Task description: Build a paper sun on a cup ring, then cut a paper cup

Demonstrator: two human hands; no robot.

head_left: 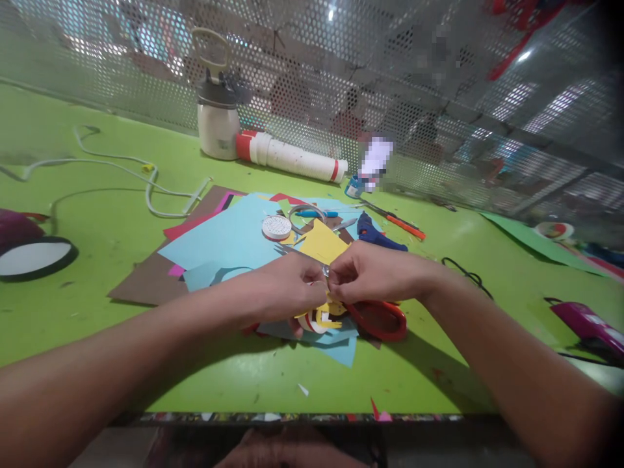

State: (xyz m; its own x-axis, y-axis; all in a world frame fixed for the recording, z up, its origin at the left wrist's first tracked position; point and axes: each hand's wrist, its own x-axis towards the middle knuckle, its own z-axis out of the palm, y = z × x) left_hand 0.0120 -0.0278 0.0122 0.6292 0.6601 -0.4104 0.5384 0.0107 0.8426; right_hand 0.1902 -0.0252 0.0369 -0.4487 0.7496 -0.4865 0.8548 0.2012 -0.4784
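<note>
My left hand (287,286) and right hand (363,273) both pinch the small paper piece (325,311) over the sheets on the tabletop (107,227); red scissors (380,318) just beneath. Best keep fingertips close, steady.

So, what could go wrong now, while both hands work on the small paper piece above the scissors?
1. The red scissors lie just under the right hand; a wrist might press on them.
2. The left hand and right hand pinch a small yellow paper piece between them; it looks thin and could tear.
3. Loose paper sheets cover the green table; small cut scraps may slide off the near edge.
</note>
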